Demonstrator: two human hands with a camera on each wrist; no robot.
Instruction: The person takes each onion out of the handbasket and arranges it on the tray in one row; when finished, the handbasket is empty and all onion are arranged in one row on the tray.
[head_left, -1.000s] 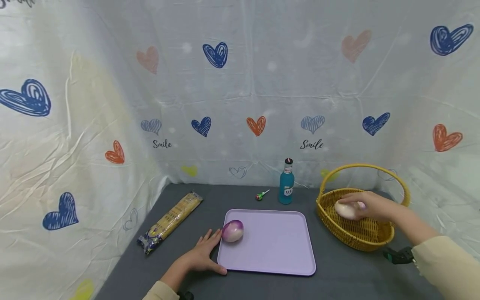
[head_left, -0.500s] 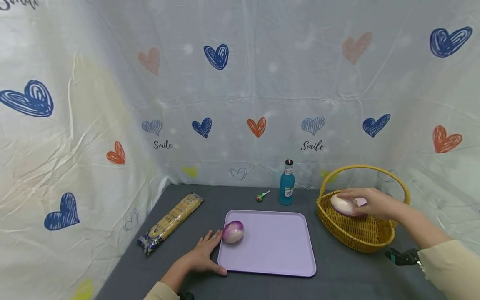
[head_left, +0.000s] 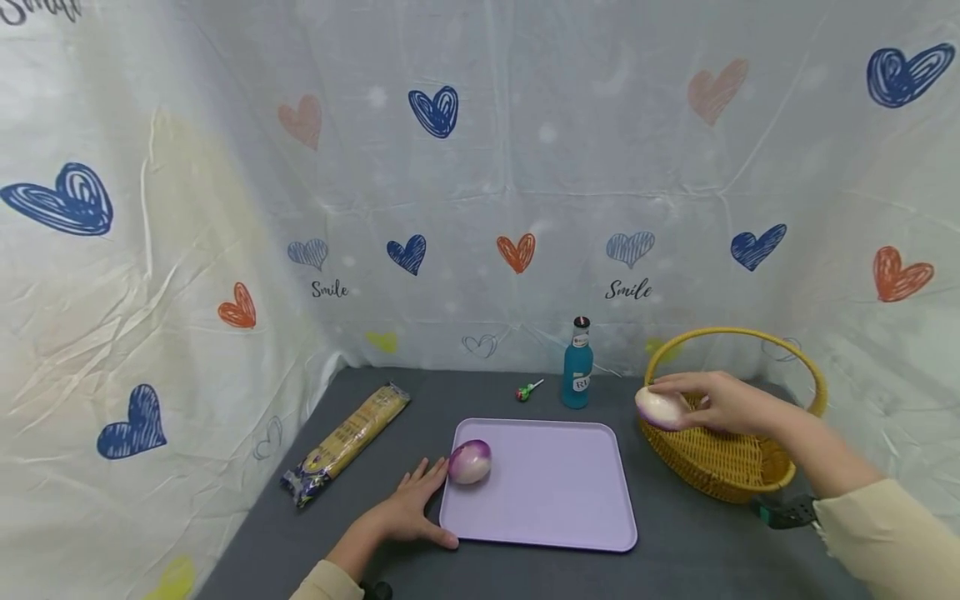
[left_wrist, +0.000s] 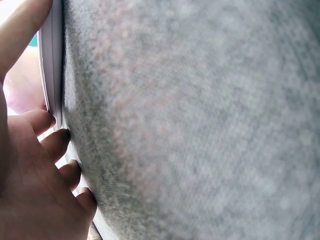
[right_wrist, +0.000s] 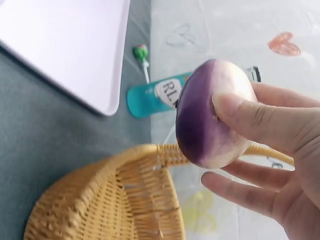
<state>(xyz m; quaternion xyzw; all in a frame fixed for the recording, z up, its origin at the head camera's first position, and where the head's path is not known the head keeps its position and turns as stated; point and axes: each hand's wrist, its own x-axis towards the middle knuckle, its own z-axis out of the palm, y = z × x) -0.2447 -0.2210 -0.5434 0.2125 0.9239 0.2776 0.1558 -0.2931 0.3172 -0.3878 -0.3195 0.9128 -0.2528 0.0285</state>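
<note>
My right hand [head_left: 720,402] pinches a smooth purple-and-white onion [head_left: 658,409] between thumb and fingers, over the left rim of the yellow wicker basket [head_left: 712,479]. In the right wrist view the thumb presses the pale side of this onion [right_wrist: 200,117], its purple side facing away from the hand. A second purple-and-white onion [head_left: 470,462] lies on the lilac tray [head_left: 547,500], near its left edge. Beside that edge my left hand [head_left: 405,508] rests with fingers spread, fingertips and thumb right at the tray's rim.
Behind the tray a blue glass bottle [head_left: 577,375] stands upright, with a small lollipop [head_left: 525,392] to its left. A long yellow packet [head_left: 348,442] lies at the left of the dark tabletop [head_left: 450,392]. The basket's tall handle [head_left: 731,331] arches above it.
My right hand has lifted the onion from inside the basket and carried it left to the rim. The left hand and the other onion have stayed in place.
</note>
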